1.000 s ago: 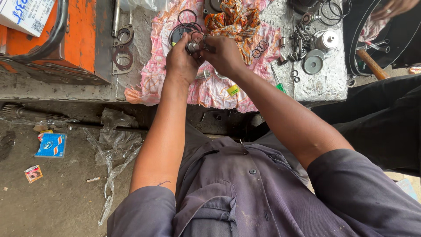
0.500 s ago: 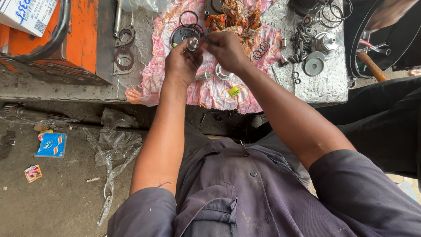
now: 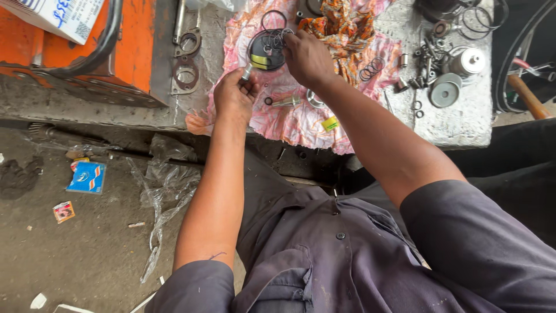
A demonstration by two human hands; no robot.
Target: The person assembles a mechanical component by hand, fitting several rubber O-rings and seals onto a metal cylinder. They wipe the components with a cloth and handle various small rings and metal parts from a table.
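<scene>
My left hand (image 3: 234, 95) grips a small metal cylinder (image 3: 247, 72) over a pink patterned cloth (image 3: 289, 119) spread on a concrete bench. My right hand (image 3: 307, 55) reaches further back and pinches thin wire rings (image 3: 282, 36) at the edge of a round black packet of seals (image 3: 266, 51). A short metal pin (image 3: 285, 102) and a small black ring lie on the cloth between my hands. An orange rag (image 3: 341, 26) lies bunched behind my right hand.
Grey gaskets (image 3: 185, 58) lie left of the cloth beside an orange machine (image 3: 69, 40). Metal parts, washers and a round cap (image 3: 445, 93) crowd the bench's right end (image 3: 463, 127). A wooden handle (image 3: 527, 95) sticks out at far right. Plastic wrap and litter lie on the floor.
My hands have come apart. The right hand moved back to the black packet and picked at the wire rings; the left hand stayed lower with the cylinder.
</scene>
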